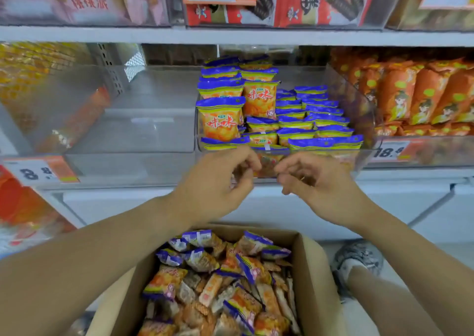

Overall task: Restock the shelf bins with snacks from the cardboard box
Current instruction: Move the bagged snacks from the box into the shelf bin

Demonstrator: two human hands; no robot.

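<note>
- Far left: a clear bin point(46, 120) held only a few orange packs, seen blurred through its wall; a price tag point(38, 172) hung on the shelf edge below it.
- Next along: a clear bin point(133, 140) showed no packs that I could make out.
- Left hand point(218, 181) hovered at the front lip of the middle bin point(364, 156), fingers loosely curled, nothing visibly held.
- Middle bin was partly stocked with purple-and-orange snack packs point(220, 120): tall upright stacks on its left, lower flat rows on its right.
- Right hand point(313, 181) was just beside the left, fingers also loosely curled; a small glint showed at a finger, too small to identify. No pack in it.
- Below, between the forearms: cardboard box point(315, 271), open, with loose packs of the same snack point(220, 284) heaped inside.
- Right: a bin of orange packs point(423, 99), well filled; a shoe point(359, 261) beside the box.
- Risks, as judged: the upright stacks stood higher than the front wall and could topple if a hand brushed them. Packs dropped loosely onto the low rows could slide over the lip. A grab too big might spill packs beside the box.
</note>
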